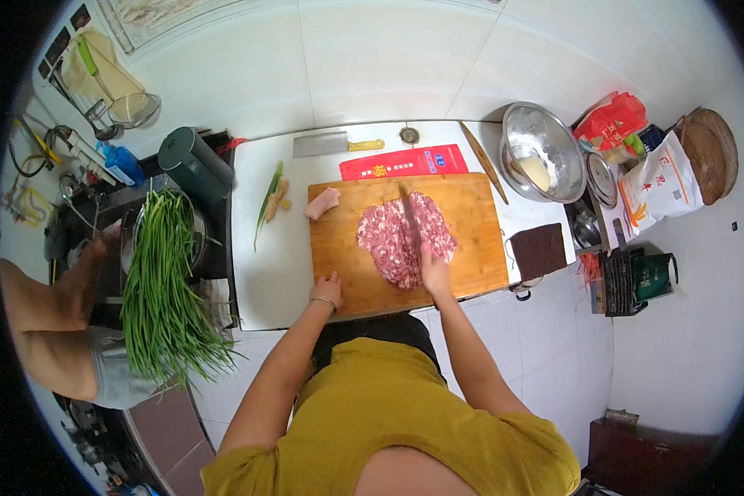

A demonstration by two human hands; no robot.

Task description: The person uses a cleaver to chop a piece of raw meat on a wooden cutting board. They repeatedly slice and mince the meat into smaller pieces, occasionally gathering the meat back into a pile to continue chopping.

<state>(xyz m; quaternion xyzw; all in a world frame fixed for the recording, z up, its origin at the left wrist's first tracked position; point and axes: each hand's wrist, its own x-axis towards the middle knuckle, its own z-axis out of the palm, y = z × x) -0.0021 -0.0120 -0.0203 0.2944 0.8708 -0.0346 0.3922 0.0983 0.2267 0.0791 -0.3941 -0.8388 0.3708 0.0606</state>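
Note:
My right hand point(435, 271) is closed round the handle of a knife point(411, 219), its blade standing edge-down in a spread of minced meat point(383, 240). The meat lies on a wooden cutting board point(477, 240). At the board's near left edge, my left hand point(327, 289) grips the rim, with fingertips on top; its thumb is hard to make out. A pale pink piece of meat point(322, 203) sits apart at the board's far left corner.
Behind the board lie a cleaver point(321, 144) and a red packet point(405, 162). Ginger point(277, 201) and a scallion point(268, 207) are to the left. A steel bowl point(546, 136) stands far right. Another person's arm point(74, 285) is by the garlic chives point(161, 289).

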